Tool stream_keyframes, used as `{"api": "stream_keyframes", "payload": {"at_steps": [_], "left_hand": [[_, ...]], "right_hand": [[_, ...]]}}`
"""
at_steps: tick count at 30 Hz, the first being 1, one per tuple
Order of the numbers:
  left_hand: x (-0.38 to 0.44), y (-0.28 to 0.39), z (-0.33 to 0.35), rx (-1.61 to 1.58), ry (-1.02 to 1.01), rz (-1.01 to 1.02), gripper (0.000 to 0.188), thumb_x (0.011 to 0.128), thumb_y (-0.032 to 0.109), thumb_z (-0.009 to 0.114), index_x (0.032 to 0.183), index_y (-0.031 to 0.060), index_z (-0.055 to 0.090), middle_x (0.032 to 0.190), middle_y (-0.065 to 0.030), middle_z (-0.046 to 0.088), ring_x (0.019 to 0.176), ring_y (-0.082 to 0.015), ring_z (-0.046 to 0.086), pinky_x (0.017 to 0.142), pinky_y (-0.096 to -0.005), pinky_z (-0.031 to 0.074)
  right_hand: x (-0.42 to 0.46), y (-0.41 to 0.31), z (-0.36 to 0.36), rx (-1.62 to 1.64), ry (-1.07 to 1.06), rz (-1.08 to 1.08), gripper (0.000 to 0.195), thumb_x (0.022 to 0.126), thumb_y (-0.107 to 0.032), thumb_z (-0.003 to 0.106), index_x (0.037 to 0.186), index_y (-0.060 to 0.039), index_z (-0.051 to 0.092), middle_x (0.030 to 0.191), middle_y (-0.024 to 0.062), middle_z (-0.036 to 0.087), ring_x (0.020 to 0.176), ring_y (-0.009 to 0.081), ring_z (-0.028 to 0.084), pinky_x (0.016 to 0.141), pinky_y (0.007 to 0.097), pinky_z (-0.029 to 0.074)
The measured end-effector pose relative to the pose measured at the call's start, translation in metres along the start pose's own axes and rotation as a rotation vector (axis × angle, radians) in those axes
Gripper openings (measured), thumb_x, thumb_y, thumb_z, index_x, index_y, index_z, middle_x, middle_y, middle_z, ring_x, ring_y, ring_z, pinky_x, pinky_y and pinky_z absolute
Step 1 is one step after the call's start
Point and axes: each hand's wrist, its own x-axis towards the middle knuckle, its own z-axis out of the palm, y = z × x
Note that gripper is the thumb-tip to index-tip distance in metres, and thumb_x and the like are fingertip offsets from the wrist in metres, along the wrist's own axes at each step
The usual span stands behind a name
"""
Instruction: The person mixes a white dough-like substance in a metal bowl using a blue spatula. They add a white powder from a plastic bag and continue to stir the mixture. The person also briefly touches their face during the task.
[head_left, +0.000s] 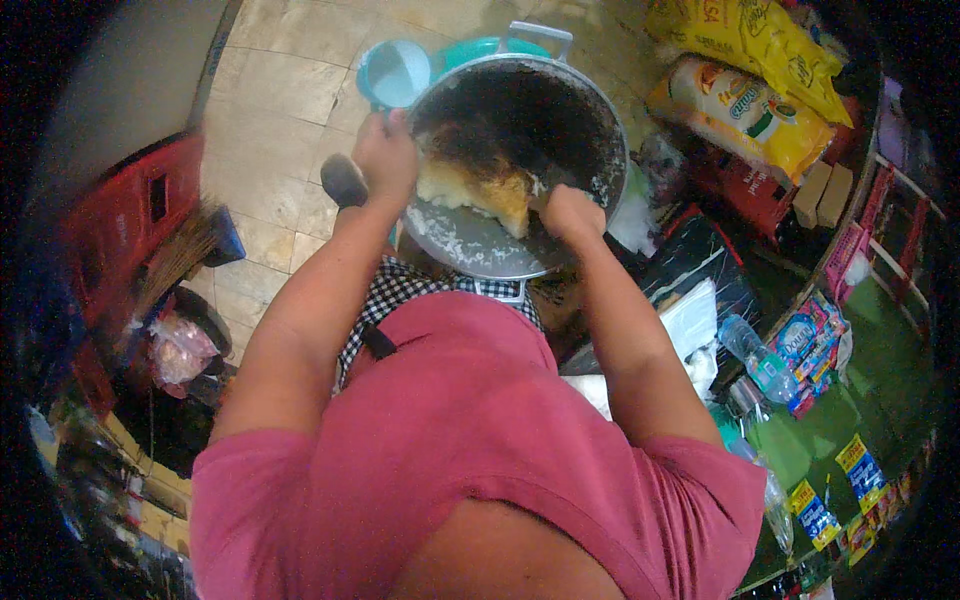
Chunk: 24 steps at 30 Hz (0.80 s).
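Observation:
A large round metal cooking pot (517, 259) lies tipped towards me, with a loop handle at its far side and another near my lap. Scorched dark residue covers much of its inside. A pale and browned crust (480, 187), seemingly rice, clings to the left and middle, with white bits below it. My left hand (386, 154) grips the pot's left rim. Inside the pot at the right, my right hand (574, 214) is closed around what looks like a utensil, mostly hidden by the fingers. Its working end meets the crust's right edge.
Behind the pot stand a light-blue plastic pail (395, 73) and a green basin (480, 49). Yellow product bags (765, 112) are stacked at the right. A clear plastic bottle (757, 356) lies lower right. A broom (176, 255) and red panel (124, 210) stand left.

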Motion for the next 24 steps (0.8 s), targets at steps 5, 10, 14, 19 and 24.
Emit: {"api": "stream_keyframes", "payload": {"at_steps": [5,10,14,19,24], "left_hand": [[0.0,-0.004,0.004,-0.012,0.053,0.026,0.036,0.087,0.038,0.051,0.077,0.0031,0.053,0.069,-0.0174,0.056,0.061,-0.0339,0.053,0.056,-0.0408,0.04],[-0.001,0.002,0.0,-0.071,-0.001,-0.041,0.027,0.085,0.026,0.052,0.079,0.0007,0.057,0.079,-0.0207,0.058,0.075,-0.0392,0.055,0.067,-0.0444,0.042],[0.001,0.002,-0.001,0.021,-0.014,-0.088,0.03,0.086,0.029,0.05,0.079,0.0003,0.055,0.079,-0.0213,0.058,0.076,-0.04,0.055,0.067,-0.0446,0.042],[-0.001,-0.003,0.002,0.051,-0.016,-0.059,0.035,0.087,0.032,0.046,0.08,-0.0009,0.055,0.08,-0.023,0.057,0.077,-0.0405,0.055,0.068,-0.0449,0.041],[-0.002,-0.007,0.006,0.017,0.003,-0.034,0.034,0.088,0.037,0.049,0.084,0.004,0.057,0.076,-0.0193,0.06,0.069,-0.0379,0.057,0.061,-0.0424,0.043]], "right_hand": [[-0.038,0.005,-0.003,0.257,-0.078,0.028,0.034,0.079,-0.026,0.05,0.107,-0.0102,0.061,0.102,0.0194,0.061,0.097,0.0353,0.058,0.083,0.045,0.045],[-0.063,0.001,0.028,0.549,0.066,0.018,0.032,0.082,-0.027,0.05,0.111,-0.0199,0.059,0.099,0.0188,0.062,0.093,0.0375,0.058,0.081,0.0471,0.045],[-0.084,-0.011,0.008,0.464,0.157,-0.013,0.032,0.082,-0.023,0.051,0.114,-0.0229,0.056,0.089,0.02,0.063,0.084,0.0389,0.06,0.072,0.0491,0.047],[-0.097,-0.012,0.006,0.287,0.155,-0.059,0.037,0.077,-0.017,0.053,0.114,-0.0166,0.054,0.082,0.0196,0.064,0.076,0.0378,0.062,0.066,0.0494,0.049],[-0.09,-0.027,0.027,0.248,0.182,-0.116,0.052,0.074,-0.016,0.055,0.126,-0.0158,0.044,0.082,0.0184,0.064,0.074,0.0366,0.063,0.065,0.0483,0.05]]}}
